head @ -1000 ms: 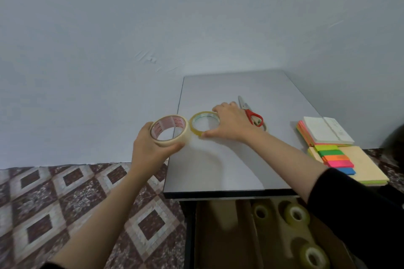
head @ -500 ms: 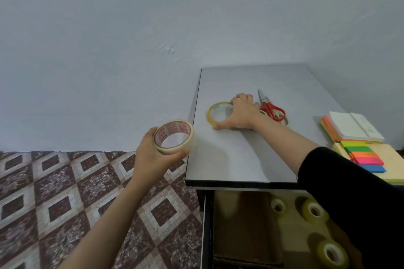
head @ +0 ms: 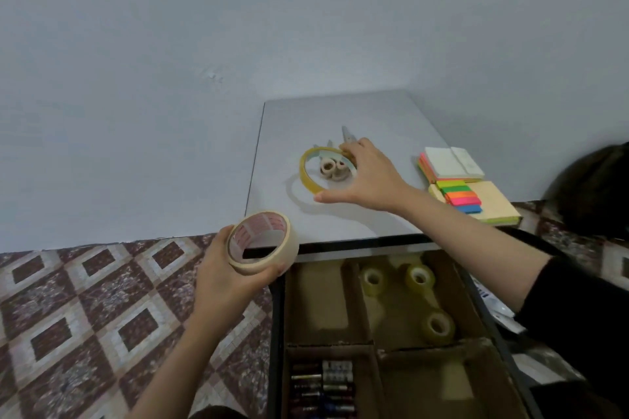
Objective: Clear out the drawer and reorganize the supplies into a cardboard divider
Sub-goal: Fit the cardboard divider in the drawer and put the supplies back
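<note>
Left hand (head: 221, 279) gripping masking tape roll (head: 272, 257), right hand (head: 369, 177) pinching tilted yellow tape ring (head: 307, 177) on tabletop (head: 340, 112)

I see a grey table (head: 340, 119) pushed up against a pale blue-grey wall (head: 238, 27). Left of the table, the floor (head: 85, 299) is brown-and-white diamond tiles. Beyond the table's right edge sits a dark shape (head: 595, 187) I cannot identify.

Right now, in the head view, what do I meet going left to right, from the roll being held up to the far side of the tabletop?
Masking tape roll in the left hand → thin yellow tape ring → right hand gripping that ring → white-topped sticky-note stack.
</note>
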Tool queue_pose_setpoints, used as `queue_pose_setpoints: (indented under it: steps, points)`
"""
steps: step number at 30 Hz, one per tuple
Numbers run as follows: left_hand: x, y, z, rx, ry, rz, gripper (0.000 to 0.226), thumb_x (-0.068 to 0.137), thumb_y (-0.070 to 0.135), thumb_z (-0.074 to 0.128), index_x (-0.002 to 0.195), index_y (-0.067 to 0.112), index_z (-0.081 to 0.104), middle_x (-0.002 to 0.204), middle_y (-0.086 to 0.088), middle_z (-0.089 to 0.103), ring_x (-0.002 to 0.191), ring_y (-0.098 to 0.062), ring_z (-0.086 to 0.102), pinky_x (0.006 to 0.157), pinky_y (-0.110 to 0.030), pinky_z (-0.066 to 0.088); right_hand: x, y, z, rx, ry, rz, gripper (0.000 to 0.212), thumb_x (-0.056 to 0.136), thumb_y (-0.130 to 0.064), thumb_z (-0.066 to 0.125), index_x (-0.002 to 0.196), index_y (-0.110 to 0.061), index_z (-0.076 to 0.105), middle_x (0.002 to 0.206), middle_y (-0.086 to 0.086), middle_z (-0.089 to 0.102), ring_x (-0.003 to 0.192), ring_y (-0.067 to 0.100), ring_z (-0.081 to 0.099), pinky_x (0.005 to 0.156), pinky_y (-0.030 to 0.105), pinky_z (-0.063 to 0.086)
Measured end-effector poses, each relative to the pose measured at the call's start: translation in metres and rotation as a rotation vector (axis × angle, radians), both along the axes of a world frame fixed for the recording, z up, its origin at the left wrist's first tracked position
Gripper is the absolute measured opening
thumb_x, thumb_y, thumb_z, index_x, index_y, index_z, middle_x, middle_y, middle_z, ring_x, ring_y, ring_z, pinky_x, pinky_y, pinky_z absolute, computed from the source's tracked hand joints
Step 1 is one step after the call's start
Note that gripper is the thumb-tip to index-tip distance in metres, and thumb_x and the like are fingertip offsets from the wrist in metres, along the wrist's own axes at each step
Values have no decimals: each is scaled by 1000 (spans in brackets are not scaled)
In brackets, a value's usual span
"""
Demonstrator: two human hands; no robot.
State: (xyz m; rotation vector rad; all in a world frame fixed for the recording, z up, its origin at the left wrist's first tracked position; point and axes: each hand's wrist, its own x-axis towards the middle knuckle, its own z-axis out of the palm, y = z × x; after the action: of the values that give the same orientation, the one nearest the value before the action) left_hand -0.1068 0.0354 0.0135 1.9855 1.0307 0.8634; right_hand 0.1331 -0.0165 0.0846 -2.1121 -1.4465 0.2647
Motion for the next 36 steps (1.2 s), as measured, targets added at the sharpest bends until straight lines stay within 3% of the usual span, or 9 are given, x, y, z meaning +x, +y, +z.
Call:
queue_pose_setpoints:
  steps: [3, 7, 12, 15, 17, 21, 26, 31, 36]
  points:
    - [-1, -25, -11, 46, 48, -56, 81, 46, 58, 73, 117, 30, 49, 109, 11, 58, 99, -4, 55, 79, -18, 40, -8, -55, -11, 10, 89, 26, 85, 64, -51, 79, 134, -17, 45, 128, 0, 44, 118, 13, 42, 91, 21, 31]
    - [5, -57, -8, 77, 50, -146, 70, 45, 57, 66, 110, 44, 43, 103, 27, 52, 95, 18, 48, 73, 0, 34, -9, -117, -40, -59, 167, 58, 79, 67, -42, 80, 133, -18, 45, 115, -5, 46, 105, 7, 45, 82, 15, 35]
    - [19, -82, -24, 18, 172, -315, 85, 45, 56, 74, 120, 34, 41, 109, 27, 51, 100, 16, 48, 77, 0, 34, -1, -167, -81, -237, 94, 60, 89, 65, -49, 79, 138, -16, 41, 118, -6, 42, 107, 6, 41, 92, 21, 36]
    - [34, -94, -39, -54, 250, -366, 87, 51, 42, 85, 122, 31, 36, 109, 22, 50, 96, 13, 48, 75, 0, 35, 12, -181, -103, -302, 5, -15, 97, 64, -57, 76, 140, -11, 38, 123, -1, 42, 112, 13, 44, 91, 22, 36]
    - [47, -100, -52, -65, 320, -372, 92, 55, 34, 87, 131, 23, 36, 116, 14, 50, 104, 3, 49, 80, -4, 36, 25, -185, -112, -315, -23, -97, 98, 63, -60, 75, 139, -8, 40, 125, 4, 43, 116, 18, 44, 92, 25, 36]
    - [77, -105, -70, -31, 458, -375, 114, 56, 37, 86, 146, 10, 21, 143, -4, 38, 132, -18, 36, 106, -28, 31, 47, -180, -125, -350, -101, -185, 92, 65, -64, 71, 133, -8, 45, 127, 11, 44, 120, 25, 42, 97, 33, 38]
    - [107, -104, -75, 78, 510, -429, 102, 59, 42, 82, 141, 12, 30, 135, -3, 37, 125, -16, 35, 98, -19, 29, 62, -177, -136, -336, -35, -263, 95, 64, -65, 71, 134, -6, 44, 131, 14, 43, 120, 29, 45, 97, 36, 41]
    - [137, -100, -71, 321, 880, -458, 94, 65, 61, 70, 139, 17, 32, 136, -4, 37, 126, -23, 30, 105, -40, 24, 67, -180, -140, -294, 29, -265, 93, 63, -62, 73, 134, -8, 46, 128, 11, 44, 116, 27, 49, 93, 33, 42]
    - [154, -97, -75, 296, 1088, -519, 83, 69, 61, 67, 133, 15, 41, 136, -5, 42, 127, -25, 33, 108, -46, 18, 69, -180, -141, -288, 34, -258, 94, 62, -63, 74, 134, -9, 46, 127, 12, 44, 114, 28, 50, 92, 32, 42]
